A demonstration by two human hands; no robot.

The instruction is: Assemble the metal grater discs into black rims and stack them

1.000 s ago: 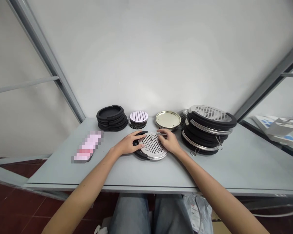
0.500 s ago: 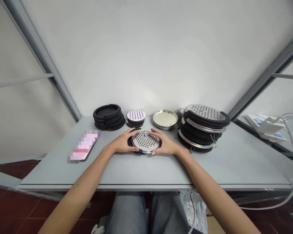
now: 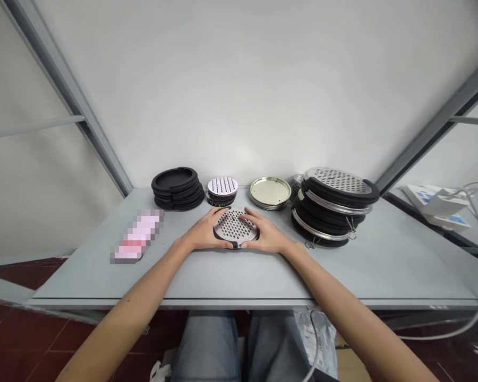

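In front of me on the table lies a round perforated metal disc (image 3: 236, 225), seated inside a black ring (image 3: 216, 237) whose dark edge shows at the left and front. My left hand (image 3: 205, 232) curls round the left side, fingers behind and thumb at the front, gripping the black ring. From the other side my right hand (image 3: 267, 232) is wrapped about the disc's right edge, with a fingertip over the holes and the thumb at the front edge. Both thumbs nearly meet there. The underside of the disc is hidden.
Along the wall stand a stack of black rings (image 3: 178, 196), a pile topped by a lilac slotted disc (image 3: 223, 186), and shallow gold metal lids (image 3: 270, 192). A tall stack of assembled black-and-metal discs (image 3: 331, 223) leans at right. A pixelated phone (image 3: 139, 236) lies left.
The right hand has moved left, and the metal disc has shifted left into the black ring, with less of the ring showing at the left. The hands are closer together.
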